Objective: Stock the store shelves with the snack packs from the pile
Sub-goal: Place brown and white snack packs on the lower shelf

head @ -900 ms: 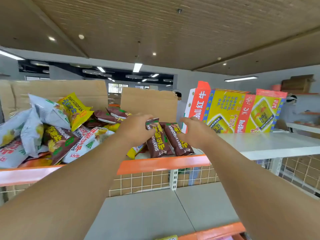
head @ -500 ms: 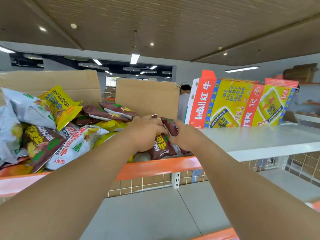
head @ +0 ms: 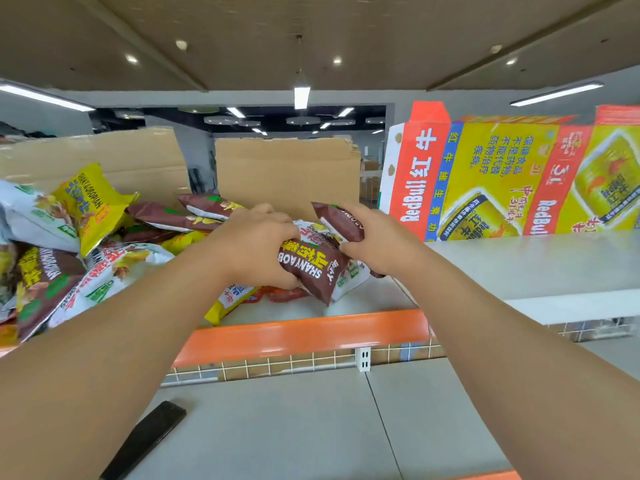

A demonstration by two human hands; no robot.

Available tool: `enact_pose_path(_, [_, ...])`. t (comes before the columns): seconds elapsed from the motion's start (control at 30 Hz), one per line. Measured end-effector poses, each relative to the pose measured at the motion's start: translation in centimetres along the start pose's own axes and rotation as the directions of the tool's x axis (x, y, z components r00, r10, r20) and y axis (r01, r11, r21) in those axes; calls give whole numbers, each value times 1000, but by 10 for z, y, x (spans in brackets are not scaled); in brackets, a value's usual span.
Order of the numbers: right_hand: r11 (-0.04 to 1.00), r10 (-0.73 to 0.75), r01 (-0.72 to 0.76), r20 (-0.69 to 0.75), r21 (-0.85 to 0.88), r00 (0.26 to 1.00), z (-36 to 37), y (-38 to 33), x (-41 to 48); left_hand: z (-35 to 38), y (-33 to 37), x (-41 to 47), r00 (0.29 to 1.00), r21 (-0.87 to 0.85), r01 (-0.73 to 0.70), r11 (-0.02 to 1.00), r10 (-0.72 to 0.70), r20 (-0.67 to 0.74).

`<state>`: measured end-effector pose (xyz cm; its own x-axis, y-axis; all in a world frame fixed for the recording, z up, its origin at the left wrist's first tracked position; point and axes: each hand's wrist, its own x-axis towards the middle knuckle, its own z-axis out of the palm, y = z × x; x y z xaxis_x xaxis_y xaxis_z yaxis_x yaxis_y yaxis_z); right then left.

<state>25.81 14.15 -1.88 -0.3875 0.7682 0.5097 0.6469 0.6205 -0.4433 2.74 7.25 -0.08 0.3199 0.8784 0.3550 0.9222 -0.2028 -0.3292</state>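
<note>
Crinkly brown packs [head: 313,268] gripped in left hand [head: 254,244], right hand [head: 375,242].

Brown ceiling [head: 381,26] with recessed spots [head: 131,58] and strip lights [head: 301,97] above grey walls [head: 467,102].

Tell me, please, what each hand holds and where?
Left hand: brown snack pack, by its left end. Right hand: second brown pack, along its right side.

Bare left hand [head: 257,244], bare right hand [head: 378,243]
</note>
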Motion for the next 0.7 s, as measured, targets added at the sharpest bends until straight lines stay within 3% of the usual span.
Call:
enact_pose_path(0.1, [999,12,-12,5,48,1000,-12,24,3,5,28,10,998,-31,54,998,-55,-41])
enact_pose_path(0.23, [999,46,-45,71,-11,996,-15,55,4,20,68,14,991,-63,93,994,-98,-91])
enact_pose_path(0.37, [996,87,-88,103,-1,991,-9,79,4,34,90,10,985,-114,157,981,-164,-57])
enact_pose_path(0.5, [991,108,-90,201,-100,974,-8,89,0,43,94,3,954,-314,262,912,-293,-55])
enact_pose_path(0.7, [957,103,-38,213,-287,972,2,91,-4,44,93,-1,939,-374,297,879,-340,-52])
